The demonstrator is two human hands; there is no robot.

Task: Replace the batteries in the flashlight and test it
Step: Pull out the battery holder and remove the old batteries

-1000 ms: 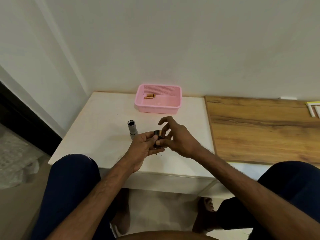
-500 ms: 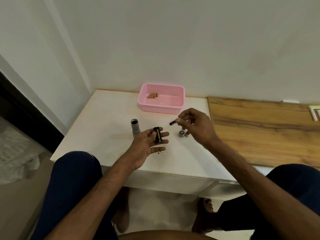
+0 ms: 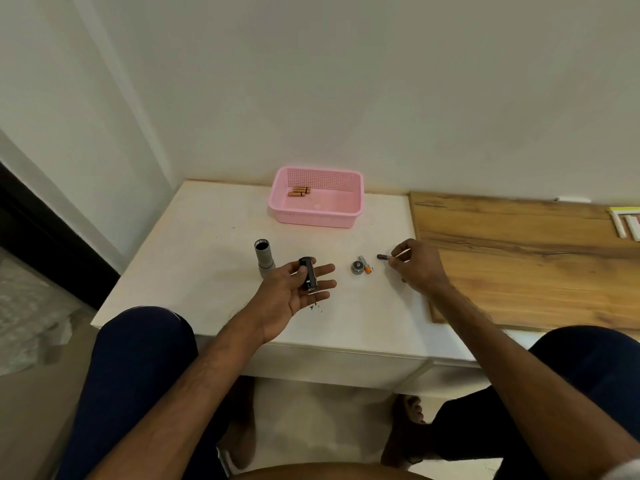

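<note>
Now, batt holder [image 3: 307, 273] lies loose across straight fingers of the left hand [image 3: 294, 294], over the desk [image 3: 207, 254], with the flashlight tube [image 3: 264, 258] just left. Right hand [image 3: 419, 268] pinches one battery [image 3: 382, 257], right of the tail cap [image 3: 356, 267]. Step looks like pulling old cells. Next, prob: set it down, then reach far to the pink basket [image 3: 358, 199] for fresh cells [image 3: 299, 191].

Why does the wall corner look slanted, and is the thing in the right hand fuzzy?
Head view: the wide-angle lens tilts the wall corner and splays the table edges; light is soft, no glare; the battery pinched in the right hand looks slightly smeared, the pink basket sharper.
</note>
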